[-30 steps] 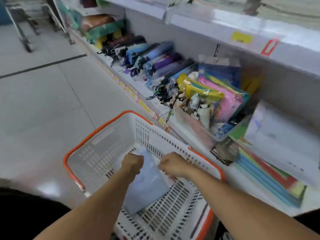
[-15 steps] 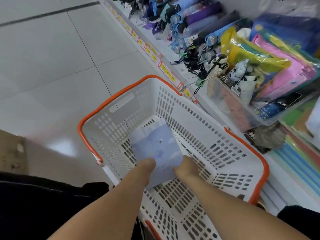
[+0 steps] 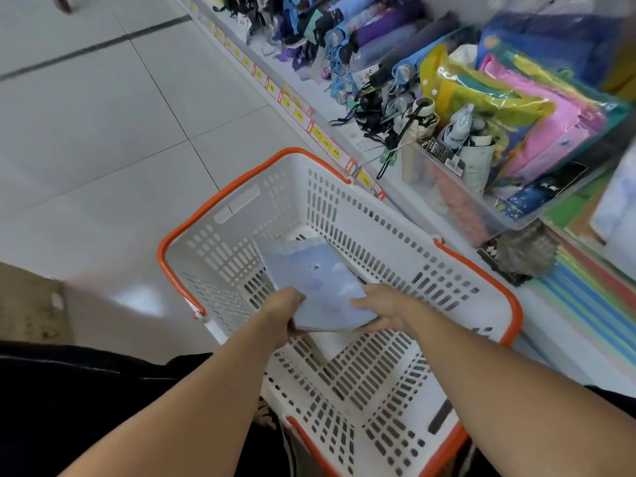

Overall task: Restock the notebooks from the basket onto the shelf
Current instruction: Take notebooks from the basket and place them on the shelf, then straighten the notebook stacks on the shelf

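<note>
Both hands, left hand and right hand, gripping notebooks by near corners | keeping stack squared | lifting from basket | shelf beside.

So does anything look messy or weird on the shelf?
Yes, a little. The folded umbrellas lie jumbled, with black wrist cords dangling over the white shelf edge. Nothing looks spilled or broken, though the picture is blurry.
</note>
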`<state>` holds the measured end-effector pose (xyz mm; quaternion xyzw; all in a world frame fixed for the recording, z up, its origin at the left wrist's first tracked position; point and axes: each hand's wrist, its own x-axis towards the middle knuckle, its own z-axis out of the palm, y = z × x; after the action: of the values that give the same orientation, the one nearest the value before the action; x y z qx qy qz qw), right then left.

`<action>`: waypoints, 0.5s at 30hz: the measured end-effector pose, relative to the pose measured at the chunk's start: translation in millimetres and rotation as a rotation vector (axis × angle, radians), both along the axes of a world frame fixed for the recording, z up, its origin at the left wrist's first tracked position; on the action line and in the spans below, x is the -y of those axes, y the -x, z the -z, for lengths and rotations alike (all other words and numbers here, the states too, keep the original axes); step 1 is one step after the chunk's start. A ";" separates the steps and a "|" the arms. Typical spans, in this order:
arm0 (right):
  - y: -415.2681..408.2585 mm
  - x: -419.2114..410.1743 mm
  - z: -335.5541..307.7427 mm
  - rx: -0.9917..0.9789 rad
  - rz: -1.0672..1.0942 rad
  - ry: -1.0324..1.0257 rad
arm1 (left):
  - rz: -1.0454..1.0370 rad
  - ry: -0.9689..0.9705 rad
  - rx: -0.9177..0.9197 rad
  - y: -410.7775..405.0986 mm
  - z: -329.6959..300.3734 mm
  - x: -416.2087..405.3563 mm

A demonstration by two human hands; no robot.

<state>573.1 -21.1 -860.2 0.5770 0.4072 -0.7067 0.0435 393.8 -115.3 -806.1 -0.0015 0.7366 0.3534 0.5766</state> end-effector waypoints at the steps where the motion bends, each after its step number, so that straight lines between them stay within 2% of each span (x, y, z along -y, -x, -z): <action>1: 0.7 -2.2 -1.9 0.015 -0.018 -0.030 | -0.004 -0.021 -0.039 2.8 -6.1 -0.4; 3: 2.5 -8.1 -1.8 0.209 -0.112 -0.231 | -0.012 -0.056 -0.101 10.1 -16.2 -3.4; 6: 3.8 -3.6 6.7 0.515 -0.447 -0.547 | -0.021 -0.061 -0.197 17.7 -38.6 -5.6; 8: 5.1 7.9 16.5 0.583 -0.527 -0.557 | -0.017 -0.099 -0.305 22.0 -51.4 -1.8; 10: 7.8 23.9 26.8 0.623 -0.475 -0.534 | -0.006 -0.141 -0.398 25.7 -60.4 5.2; 15: 11.4 42.7 47.4 0.727 -0.423 -0.578 | 0.022 -0.168 -0.480 28.6 -55.4 14.6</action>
<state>561.7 -63.8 -907.6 0.6789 0.6526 -0.2945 0.1629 365.2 -129.9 -750.8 0.1384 0.8206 0.3970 0.3872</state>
